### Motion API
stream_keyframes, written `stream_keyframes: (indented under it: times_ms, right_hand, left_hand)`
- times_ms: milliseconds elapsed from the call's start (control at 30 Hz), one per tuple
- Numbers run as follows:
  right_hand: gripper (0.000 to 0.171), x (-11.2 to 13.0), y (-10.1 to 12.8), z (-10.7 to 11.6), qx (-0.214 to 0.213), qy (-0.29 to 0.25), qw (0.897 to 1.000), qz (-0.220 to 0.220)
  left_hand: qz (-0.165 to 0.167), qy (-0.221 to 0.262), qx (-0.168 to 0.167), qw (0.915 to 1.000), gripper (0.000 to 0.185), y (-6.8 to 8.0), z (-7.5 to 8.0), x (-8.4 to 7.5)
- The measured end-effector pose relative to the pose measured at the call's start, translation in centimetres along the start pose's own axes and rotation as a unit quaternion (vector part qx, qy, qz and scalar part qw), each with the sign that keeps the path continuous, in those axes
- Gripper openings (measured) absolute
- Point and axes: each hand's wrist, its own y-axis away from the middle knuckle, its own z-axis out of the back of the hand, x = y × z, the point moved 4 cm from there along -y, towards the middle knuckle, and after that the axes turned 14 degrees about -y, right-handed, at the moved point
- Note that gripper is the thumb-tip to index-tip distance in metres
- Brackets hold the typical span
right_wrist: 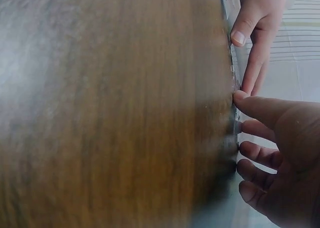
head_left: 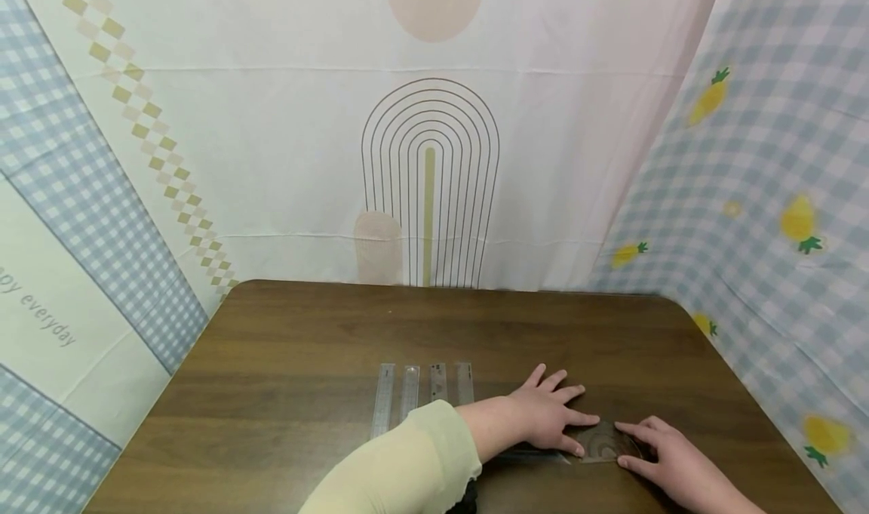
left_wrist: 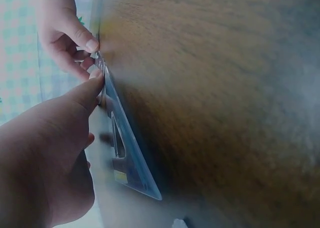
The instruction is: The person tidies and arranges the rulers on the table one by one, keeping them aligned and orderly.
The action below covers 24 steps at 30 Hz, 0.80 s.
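Note:
A clear plastic protractor (head_left: 599, 447) lies on the table at the right, between the two hands. My right hand (head_left: 668, 453) holds its rounded end, the thumb at the near edge and the index finger at the far edge. Stretched across from the left, my left hand (head_left: 546, 416) rests with spread, straight fingers; its thumb and index finger reach the protractor's left side. Beneath that wrist lies a clear set square (left_wrist: 131, 153), mostly hidden in the head view but plain in the left wrist view, with a triangular cut-out.
Several clear rulers lie side by side left of the hands, among them the leftmost ruler (head_left: 383, 401); the left sleeve (head_left: 400, 469) covers their near ends. A dark object (head_left: 465, 499) shows partly under the sleeve. Patterned cloth (head_left: 292, 159) hangs behind the brown table (head_left: 305, 325).

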Motion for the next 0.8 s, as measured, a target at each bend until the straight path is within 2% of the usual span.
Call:
stream_keyframes:
  times_ms: [133, 400, 567, 800]
  right_hand:
    - [0.069, -0.13, 0.04, -0.02, 0.006, -0.009, 1.0, -0.011]
    - [0.067, -0.16, 0.09, -0.02, 0.004, 0.001, 1.0, -0.006]
    - [0.066, -0.22, 0.05, 0.02, 0.001, 0.0, 1.0, -0.011]
    - [0.067, -0.33, 0.33, 0.0, -0.01, 0.01, 1.0, 0.003]
  left_hand:
    - [-0.002, 0.002, -0.001, 1.0, 0.059, 0.0, 0.07, -0.02]
    - [-0.002, 0.006, -0.004, 1.0, 0.059, 0.02, 0.11, 0.06]
    - [0.004, 0.021, -0.01, 0.9997, 0.06, 0.11, 0.24, 0.4]
    - [0.01, 0.042, -0.023, 0.9988, 0.062, 0.74, 0.6, 0.95]
